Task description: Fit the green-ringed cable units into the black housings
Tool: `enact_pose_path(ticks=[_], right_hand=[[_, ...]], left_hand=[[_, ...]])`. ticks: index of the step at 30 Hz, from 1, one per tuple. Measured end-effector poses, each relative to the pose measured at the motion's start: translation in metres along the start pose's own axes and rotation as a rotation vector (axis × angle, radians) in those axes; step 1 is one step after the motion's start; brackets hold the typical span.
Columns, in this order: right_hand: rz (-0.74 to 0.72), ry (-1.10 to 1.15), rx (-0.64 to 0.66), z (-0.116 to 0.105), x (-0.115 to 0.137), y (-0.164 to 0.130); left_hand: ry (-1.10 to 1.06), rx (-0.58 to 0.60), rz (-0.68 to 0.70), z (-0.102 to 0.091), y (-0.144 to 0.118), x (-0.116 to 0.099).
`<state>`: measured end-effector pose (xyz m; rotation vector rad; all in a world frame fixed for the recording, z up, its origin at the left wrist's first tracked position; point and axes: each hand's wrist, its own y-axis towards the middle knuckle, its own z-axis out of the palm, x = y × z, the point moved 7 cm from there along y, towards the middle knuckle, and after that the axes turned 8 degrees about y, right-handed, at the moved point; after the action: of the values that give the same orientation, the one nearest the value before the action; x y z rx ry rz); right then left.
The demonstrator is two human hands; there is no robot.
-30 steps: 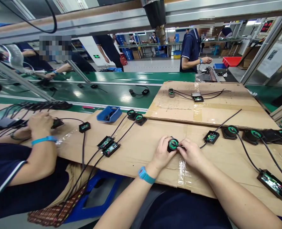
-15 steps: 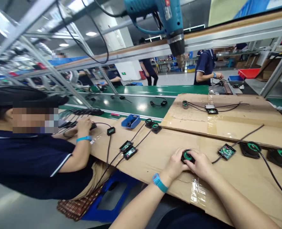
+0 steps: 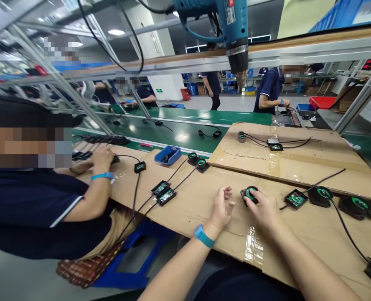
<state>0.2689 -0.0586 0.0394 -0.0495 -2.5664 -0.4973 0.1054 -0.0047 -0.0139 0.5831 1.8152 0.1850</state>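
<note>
since the frame half a second ago, the left hand [image 3: 220, 209] has come off the round part [image 3: 248, 192], which both hands were touching, and is now just beside it, on its left; the view has shifted a little too.

the cardboard [image 3: 194, 200] spreads under the work, with the green belt [image 3: 163, 137] running behind it. a co-worker [image 3: 25, 209] sits at the left, one hand on a dark item too obscured to name. the drill [image 3: 232, 21] hangs above, well apart from the hands, and the blue tray [image 3: 173, 159] sits near the cardboard's far edge.

the left hand holds nothing: its fingers are loosely curled and its palm is turned toward the round part. the right hand [image 3: 265, 209] grips the round part by thumb and fingers, partly covering its green face. the round part is over the cardboard, between the person's hands; whether it rests flat cannot be told.

to its right lies an open box [image 3: 296, 199] with a board inside. a cable [image 3: 284, 207] leaves the box toward the right hand, which hides whether it reaches the round part.

the step in hand seems to be fingerwork at the green face. the next move would likely call for a steady hold on the dark rim, without tugging the cable.
</note>
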Motion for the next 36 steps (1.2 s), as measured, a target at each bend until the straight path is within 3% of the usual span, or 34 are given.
enact_pose_path(ticks=[2,5,12,17,22,27,32,36], right_hand=[[0.037,-0.024,0.009,0.003,0.004,0.000],[0.082,-0.062,0.169,0.007,0.005,-0.002],[0.171,-0.185,0.352,-0.040,-0.017,-0.016],[0.111,-0.193,0.441,-0.037,-0.003,-0.022],[0.093,-0.243,0.446,-0.016,0.013,-0.029],[0.110,-0.176,0.476,-0.008,0.012,-0.033],[0.048,-0.006,0.187,-0.021,0.012,-0.018],[-0.099,0.060,0.167,-0.001,0.010,-0.004]], left_hand=[[0.010,0.004,0.010,0.001,0.001,-0.001],[0.049,0.055,0.049,0.005,0.003,-0.004],[0.283,0.238,0.133,0.026,0.005,-0.017],[0.368,0.290,0.188,0.030,0.007,-0.022],[0.381,0.297,0.201,0.030,0.006,-0.024],[0.375,0.303,0.198,0.030,0.006,-0.023],[0.317,0.302,0.198,0.031,0.006,-0.021],[0.312,0.316,0.173,0.029,0.008,-0.025]])
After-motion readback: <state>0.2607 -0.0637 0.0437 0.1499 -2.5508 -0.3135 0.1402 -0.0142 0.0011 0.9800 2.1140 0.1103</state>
